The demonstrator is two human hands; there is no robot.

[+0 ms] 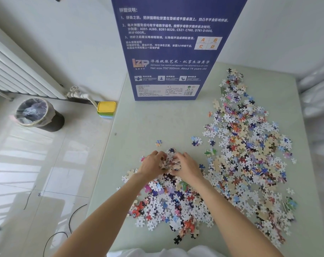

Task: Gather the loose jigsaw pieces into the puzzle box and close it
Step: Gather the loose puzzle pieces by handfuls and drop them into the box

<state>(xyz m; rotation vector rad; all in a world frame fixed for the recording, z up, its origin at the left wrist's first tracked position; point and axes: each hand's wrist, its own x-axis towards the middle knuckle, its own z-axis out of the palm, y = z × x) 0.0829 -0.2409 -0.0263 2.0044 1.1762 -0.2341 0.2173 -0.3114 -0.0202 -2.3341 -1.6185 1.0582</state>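
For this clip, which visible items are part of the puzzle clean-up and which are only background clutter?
Part of the job:
loose jigsaw pieces spread over the table
clump of pieces cupped between left hand and right hand
blue puzzle box, standing upright

Just lying about:
lined waste bin
stacked coloured containers
radiator
floor cables

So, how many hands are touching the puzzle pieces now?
2: the left hand and right hand cup one heap of jigsaw pieces between them, near the table's front-left part.
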